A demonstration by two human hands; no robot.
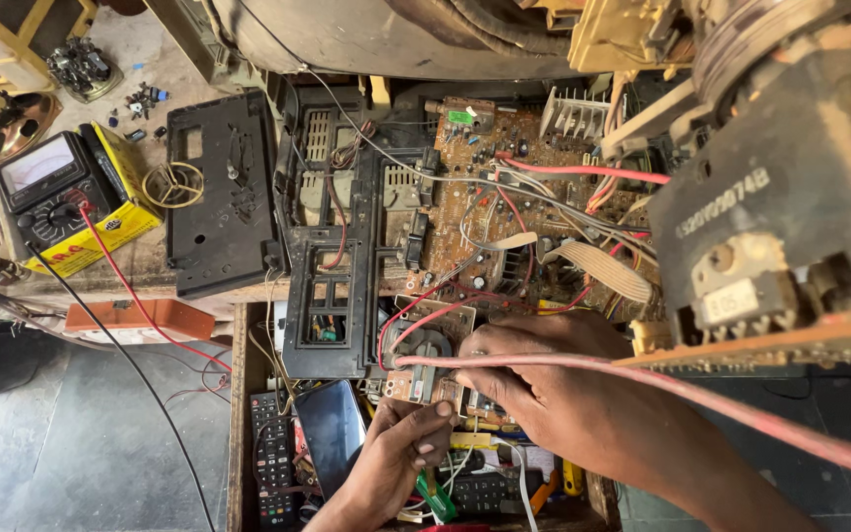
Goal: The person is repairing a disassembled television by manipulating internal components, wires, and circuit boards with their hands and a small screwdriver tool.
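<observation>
left hand [401,448] pinching small board [424,384] | right hand [534,379] closed on its 3 o'clock edge | risk: red wire [662,389] across wrist may snag, tearing solder joints

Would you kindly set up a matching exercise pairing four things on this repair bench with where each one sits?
Things:
1. analogue multimeter
2. brown circuit board
3. remote control
4. thick pink cable

Places:
A. in the open drawer at the bottom
B. on the bench at far left, in a yellow case
C. crossing over the right hand
D. centre top, behind the black plastic frame

Pairs: 1-B, 2-D, 3-A, 4-C
</observation>
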